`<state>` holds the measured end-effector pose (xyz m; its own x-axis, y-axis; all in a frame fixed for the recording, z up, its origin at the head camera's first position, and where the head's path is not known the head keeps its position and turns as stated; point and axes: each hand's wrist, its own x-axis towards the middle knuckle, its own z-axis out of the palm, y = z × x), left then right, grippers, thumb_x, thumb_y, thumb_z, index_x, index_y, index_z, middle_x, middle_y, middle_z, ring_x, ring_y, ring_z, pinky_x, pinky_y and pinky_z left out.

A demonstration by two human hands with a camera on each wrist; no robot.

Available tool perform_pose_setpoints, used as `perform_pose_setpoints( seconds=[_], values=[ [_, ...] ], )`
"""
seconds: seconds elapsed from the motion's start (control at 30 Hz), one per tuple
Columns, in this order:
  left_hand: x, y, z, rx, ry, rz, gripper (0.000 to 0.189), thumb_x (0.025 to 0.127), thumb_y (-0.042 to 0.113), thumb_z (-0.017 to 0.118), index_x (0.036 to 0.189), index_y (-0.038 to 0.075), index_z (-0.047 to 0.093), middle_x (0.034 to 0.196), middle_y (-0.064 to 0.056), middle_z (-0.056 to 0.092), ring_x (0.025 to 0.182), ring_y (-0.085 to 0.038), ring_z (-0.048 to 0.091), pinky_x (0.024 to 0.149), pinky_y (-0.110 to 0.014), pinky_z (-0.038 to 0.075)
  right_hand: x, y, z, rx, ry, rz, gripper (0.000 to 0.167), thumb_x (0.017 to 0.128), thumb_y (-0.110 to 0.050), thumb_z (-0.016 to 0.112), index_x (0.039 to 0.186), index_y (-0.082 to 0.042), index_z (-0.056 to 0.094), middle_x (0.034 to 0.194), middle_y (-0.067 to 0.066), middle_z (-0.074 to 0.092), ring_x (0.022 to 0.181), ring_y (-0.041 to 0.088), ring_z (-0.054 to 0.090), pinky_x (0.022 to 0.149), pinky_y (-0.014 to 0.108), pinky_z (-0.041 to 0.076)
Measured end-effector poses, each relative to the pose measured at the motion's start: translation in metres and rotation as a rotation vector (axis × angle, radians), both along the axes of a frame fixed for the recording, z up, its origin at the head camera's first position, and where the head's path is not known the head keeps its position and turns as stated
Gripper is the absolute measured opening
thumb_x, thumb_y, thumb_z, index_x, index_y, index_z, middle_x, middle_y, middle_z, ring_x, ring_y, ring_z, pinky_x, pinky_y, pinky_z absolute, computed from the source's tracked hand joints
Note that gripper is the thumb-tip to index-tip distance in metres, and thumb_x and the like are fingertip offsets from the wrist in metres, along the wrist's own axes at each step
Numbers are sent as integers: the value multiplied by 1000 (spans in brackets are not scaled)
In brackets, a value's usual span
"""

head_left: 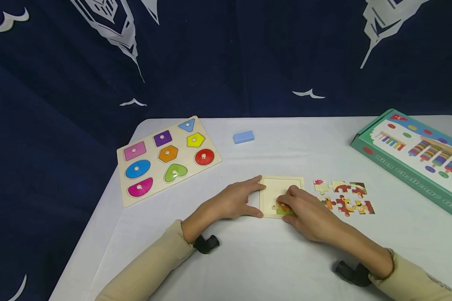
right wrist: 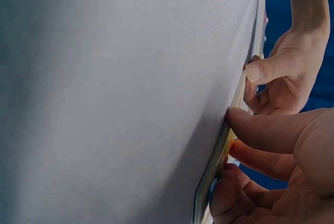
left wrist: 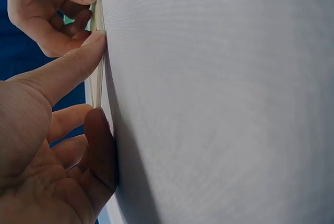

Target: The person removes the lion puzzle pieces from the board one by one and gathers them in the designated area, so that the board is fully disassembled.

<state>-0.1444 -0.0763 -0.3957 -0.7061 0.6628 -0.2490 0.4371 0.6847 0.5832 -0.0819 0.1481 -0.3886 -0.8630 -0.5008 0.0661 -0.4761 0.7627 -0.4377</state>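
Note:
A square wooden puzzle tray (head_left: pixel 269 192) with a raised border lies on the table. My left hand (head_left: pixel 231 200) holds its left side, fingers at the far corner and thumb at the near corner. Over the tray's right half, my right hand (head_left: pixel 310 215) has curled fingers on a green and orange jigsaw piece (head_left: pixel 284 209) at the near edge. Its thumb (right wrist: pixel 255 125) sits at the tray's near edge in the right wrist view. The hand partly hides the piece. Right of the tray lie several loose jigsaw pieces (head_left: pixel 345 207) in two rows.
A wooden shape board (head_left: pixel 154 144) with colourful knobbed shapes lies at the left. A light blue block (head_left: pixel 243 137) is near the far edge. The green game box (head_left: pixel 410 163) occupies the right side. A dark blue patterned cloth (head_left: pixel 226 54) hangs behind the white table.

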Motion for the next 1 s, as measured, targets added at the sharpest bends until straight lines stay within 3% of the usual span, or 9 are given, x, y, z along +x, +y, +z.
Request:
perform_pose_setpoints(
  seconds=[0.33,0.6,1.0],
  values=[
    [0,0,2,-9,-4,4,75,83,34,81,146,13,48,161,-1,27,76,-9,53,70,-20,44,0,0,1,22,-4,-17,42,75,-9,86,112,-4,67,96,-2,54,77,11,48,68,31,44],
    [0,0,1,-2,-14,14,74,83,33,81,146,13,49,160,-1,28,78,-10,53,70,-20,44,2,-2,0,26,81,4,43,72,-7,88,110,-4,68,93,-2,52,74,10,46,63,28,44],
    [1,1,2,1,-8,9,74,83,34,81,146,13,49,160,-2,28,78,-10,54,72,-20,44,1,-1,-2,-5,83,35,43,72,-3,87,110,-1,67,93,-2,50,75,10,45,66,29,44]
  ],
)
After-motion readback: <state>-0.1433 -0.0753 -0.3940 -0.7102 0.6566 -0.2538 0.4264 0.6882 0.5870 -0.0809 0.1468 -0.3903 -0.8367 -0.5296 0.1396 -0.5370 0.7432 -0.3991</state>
